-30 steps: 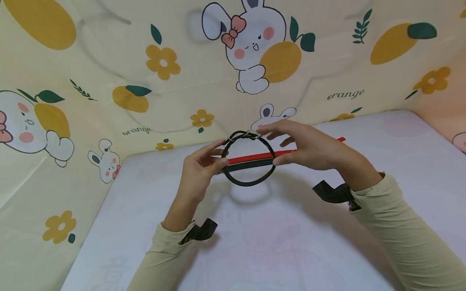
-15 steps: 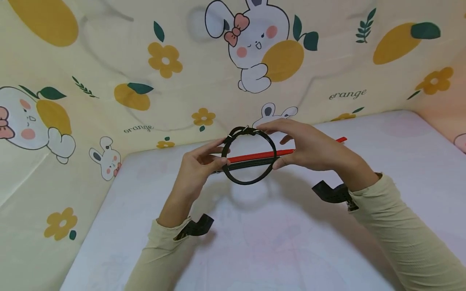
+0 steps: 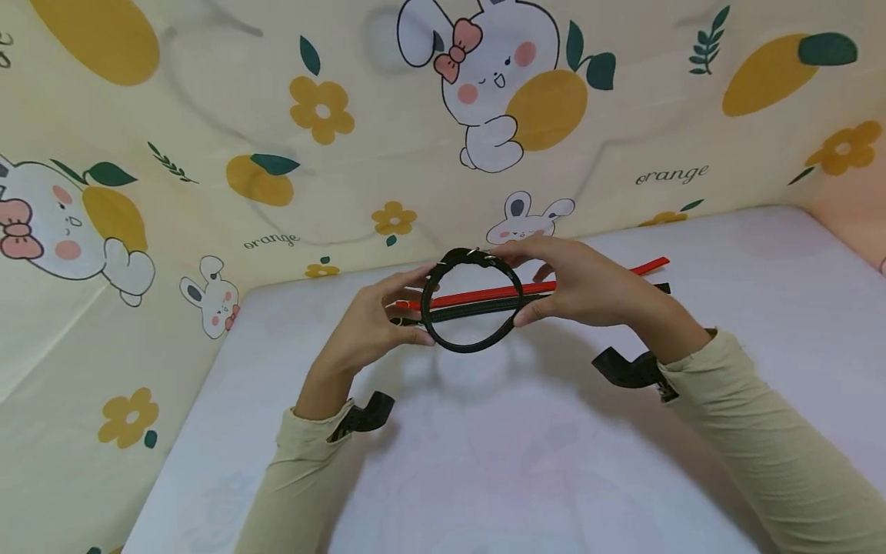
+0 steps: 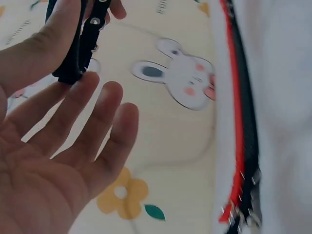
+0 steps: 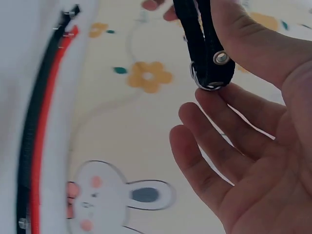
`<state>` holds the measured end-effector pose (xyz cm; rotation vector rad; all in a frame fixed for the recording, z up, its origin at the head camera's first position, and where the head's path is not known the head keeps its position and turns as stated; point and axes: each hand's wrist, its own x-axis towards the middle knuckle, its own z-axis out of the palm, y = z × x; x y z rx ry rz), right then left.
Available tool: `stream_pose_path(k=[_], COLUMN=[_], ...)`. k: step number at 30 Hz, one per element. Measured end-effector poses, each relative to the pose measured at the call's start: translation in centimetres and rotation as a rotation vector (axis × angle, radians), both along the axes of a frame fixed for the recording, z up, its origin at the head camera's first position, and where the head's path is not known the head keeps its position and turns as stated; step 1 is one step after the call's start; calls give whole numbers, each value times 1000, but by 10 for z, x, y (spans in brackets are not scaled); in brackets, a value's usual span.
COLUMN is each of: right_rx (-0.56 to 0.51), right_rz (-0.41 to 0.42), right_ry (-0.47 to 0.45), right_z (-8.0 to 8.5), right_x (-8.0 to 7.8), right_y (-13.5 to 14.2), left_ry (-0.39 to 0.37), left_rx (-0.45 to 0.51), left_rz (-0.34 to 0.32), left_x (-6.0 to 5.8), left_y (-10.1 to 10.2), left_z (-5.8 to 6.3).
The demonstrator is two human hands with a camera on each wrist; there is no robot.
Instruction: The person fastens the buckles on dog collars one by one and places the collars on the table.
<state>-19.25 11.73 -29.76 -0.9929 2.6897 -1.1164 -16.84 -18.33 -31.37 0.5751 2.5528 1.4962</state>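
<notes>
A black collar with a metal buckle is fastened into a ring, which both hands hold up in the head view. My left hand grips its left side, thumb low on the ring and fingertips near the top. On the opposite side my right hand has its thumb at the lower right, its fingers by the buckle. In the left wrist view, the band passes between thumb and fingers, the other fingers spread. A metal eyelet shows beside the thumb in the right wrist view.
Behind the ring, a red strap and a black strap with metal fittings lie side by side on the white table. A cream cloth printed with rabbits and oranges hangs as a backdrop along the far edge.
The left thumb has slid down to the lower left of the ring. The left ends of both straps now show. The head view has shifted slightly; the right hand keeps its hold.
</notes>
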Motion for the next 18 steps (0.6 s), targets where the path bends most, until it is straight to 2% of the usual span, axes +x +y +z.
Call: stream_pose_path(k=[6,12,18], right_rx=[67,150,263], right_rz=[-4,14,47], right_ry=[-93,-144,-149], right_z=[-27,-57,-75], right_x=[-7,-6,-4], right_y=[-14,-40,-60], left_ry=[6,-67,-118], left_rx=[-146,-243,-391], left_rz=[2,12,17], left_x=[-7,-2,1], left_y=[-8,-25,-36], left_z=[-13,-37,-56])
